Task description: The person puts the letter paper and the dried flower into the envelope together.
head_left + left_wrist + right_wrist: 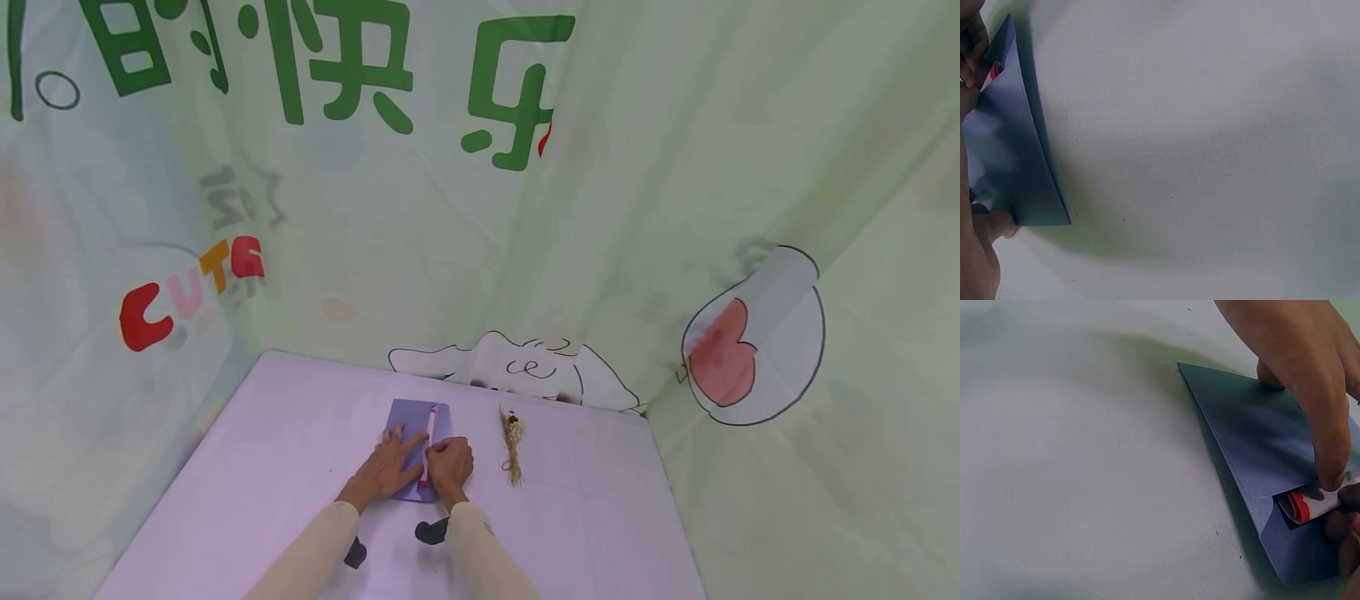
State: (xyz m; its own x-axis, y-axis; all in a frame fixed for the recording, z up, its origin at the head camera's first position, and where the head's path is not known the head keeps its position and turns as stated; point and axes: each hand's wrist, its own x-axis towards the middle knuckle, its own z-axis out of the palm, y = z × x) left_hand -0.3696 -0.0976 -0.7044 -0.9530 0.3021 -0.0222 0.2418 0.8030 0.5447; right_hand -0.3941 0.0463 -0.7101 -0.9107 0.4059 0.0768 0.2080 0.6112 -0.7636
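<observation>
A blue-purple envelope [411,414] lies on the table beneath both hands. Its flap is raised, and a folded white paper [1310,508] with red edges sits at the opening, partly inside. In the head view this paper shows as a narrow strip with red ends. My left hand [386,468] rests spread across the envelope, one fingertip touching the paper in the right wrist view. My right hand [452,462], fingers curled, pinches the paper at the envelope's right side. Only bits of the right hand show in the wrist views.
A small dried flower bunch [513,446] lies to the right of the hands. The pale table [600,500] is bordered by hanging printed curtains [675,167] at the back and sides. Black pieces [431,532] sit at both wrists.
</observation>
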